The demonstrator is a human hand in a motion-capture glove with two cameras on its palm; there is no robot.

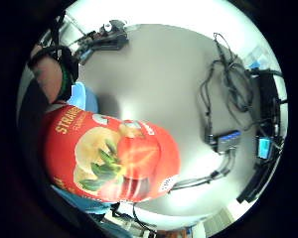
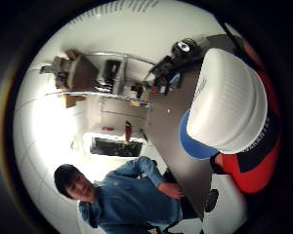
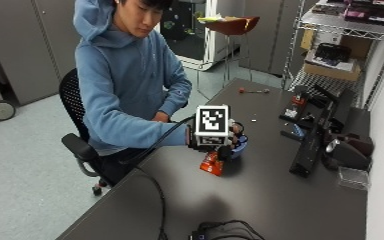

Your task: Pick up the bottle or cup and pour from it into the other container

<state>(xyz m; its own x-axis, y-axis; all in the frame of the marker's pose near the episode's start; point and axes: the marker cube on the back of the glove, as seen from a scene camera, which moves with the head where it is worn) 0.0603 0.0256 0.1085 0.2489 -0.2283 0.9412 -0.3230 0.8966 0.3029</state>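
Note:
My gloved right hand [image 3: 213, 141] grips a red bottle [image 3: 212, 164] with a strawberry label [image 1: 120, 159], held tilted just above the dark table [image 3: 258, 195]. The bottle's ribbed white cap [image 2: 228, 101] is on and points at a blue cup [image 3: 241, 145] that stands on the table right beside the hand. In the thumb side palm view the cap overlaps the blue cup's rim [image 2: 195, 145]. The little finger side palm view shows a bit of the blue cup [image 1: 83, 97] behind the bottle. The fingers themselves are mostly hidden under the marker.
Black devices [image 3: 312, 145] and a clear box [image 3: 352, 176] lie along the table's right side. A bundle of cables [image 3: 222, 231] sits at the near edge. Small items [image 3: 253, 91] lie at the far end, beside a wire shelf [image 3: 338, 45].

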